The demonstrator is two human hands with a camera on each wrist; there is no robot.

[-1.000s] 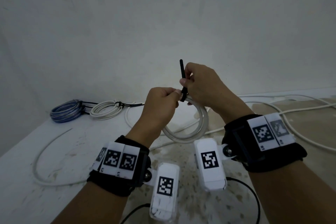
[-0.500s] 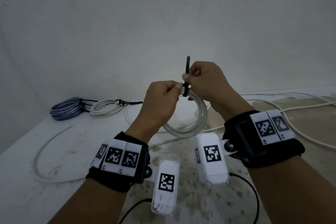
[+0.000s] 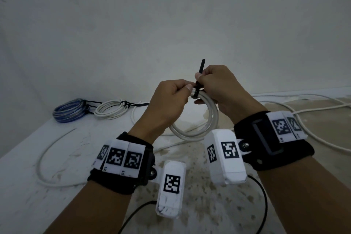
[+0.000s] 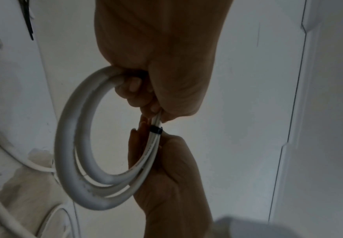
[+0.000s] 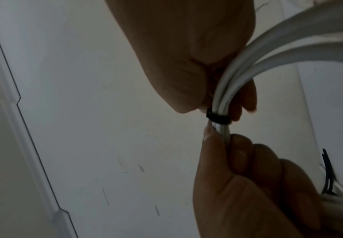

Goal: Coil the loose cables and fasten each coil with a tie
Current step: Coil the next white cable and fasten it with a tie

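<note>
Now, left hand: we gripped the white coil beside its black tie.
Right hand: we pinched that tie's tail above the coil.

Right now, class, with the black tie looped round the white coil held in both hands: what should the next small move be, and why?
Probably one more short pull: the right hand pinches the black plastic tie's tail, which stands upright above the coiled white cable, while the left hand grips the coil beside the band. The band already hugs the strands in the wrist views, so the pull should only confirm it is snug.
</note>
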